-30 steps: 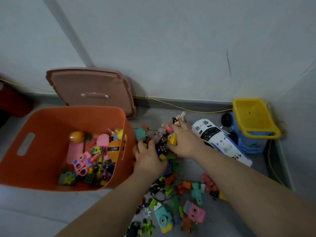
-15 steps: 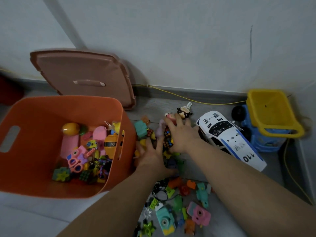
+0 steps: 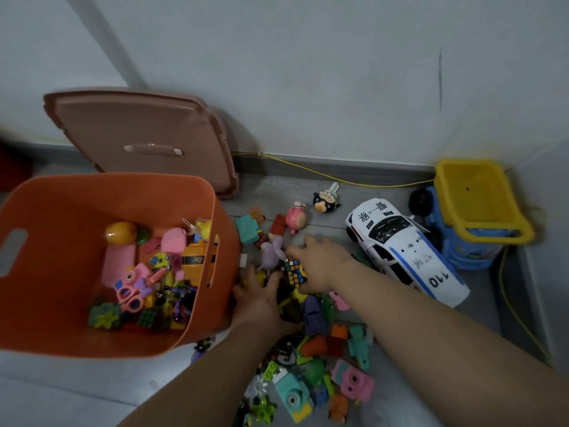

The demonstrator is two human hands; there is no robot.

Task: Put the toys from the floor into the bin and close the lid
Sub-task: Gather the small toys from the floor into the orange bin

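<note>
The orange bin [image 3: 129,183] stands open at left with several small toys inside. Its brown lid [image 3: 138,131] leans on the wall behind it. A heap of small toys [image 3: 317,343] lies on the floor right of the bin. My right hand [image 3: 323,263] lies over a colourful puzzle cube [image 3: 294,272], thumb across its top. My left hand [image 3: 261,298] rests beside the bin wall, fingers spread against a yellow toy and the pile. A purple figure [image 3: 272,254], a pink pig figure [image 3: 295,217] and a teal block [image 3: 248,228] lie just beyond my hands.
A white police car [image 3: 400,251] lies right of my right arm. A blue truck with a yellow tipper [image 3: 477,198] fills the corner. A yellow cable [image 3: 323,174] runs along the skirting. Teal [image 3: 292,396] and pink [image 3: 352,380] toy cameras lie near me.
My right hand has pulled back toward me from the far figures, bringing the puzzle cube along. My left hand has slid nearer to it beside the bin. The view has shifted slightly.
</note>
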